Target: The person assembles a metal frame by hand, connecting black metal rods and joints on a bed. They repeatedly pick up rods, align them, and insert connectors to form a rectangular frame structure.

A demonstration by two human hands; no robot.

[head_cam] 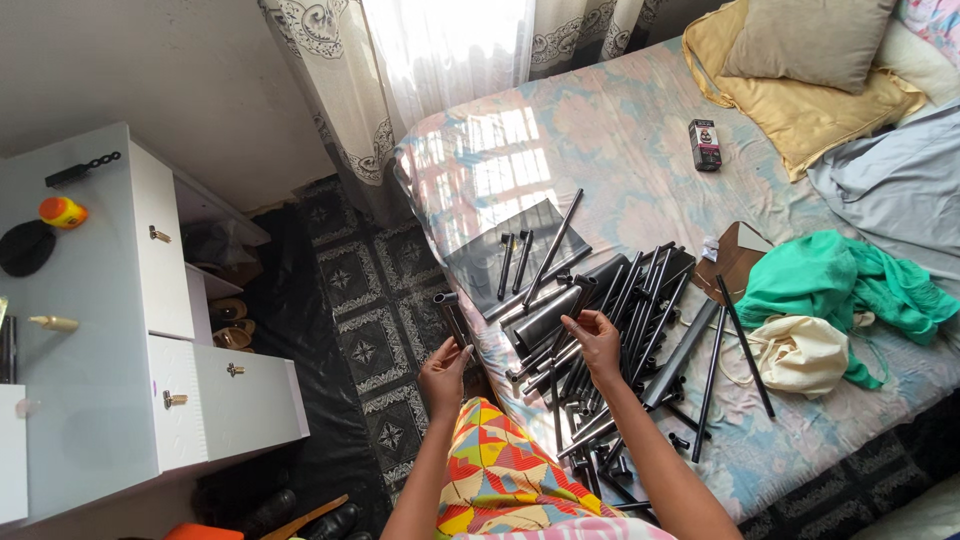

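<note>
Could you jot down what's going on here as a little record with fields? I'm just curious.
Setting: bedroom, bed with floral sheet
Left hand: holds a short black tube at the bed's edge
Right hand: on the pile of black metal tubes
Beside pile: green cloth, cream bag, small dark box
Left of bed: white cabinet
Top right: pillows

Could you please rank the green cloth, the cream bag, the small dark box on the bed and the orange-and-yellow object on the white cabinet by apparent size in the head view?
1. green cloth
2. cream bag
3. and 4. small dark box and orange-and-yellow object: they look alike, and their distances from the camera differ, so I won't rank them.
</note>
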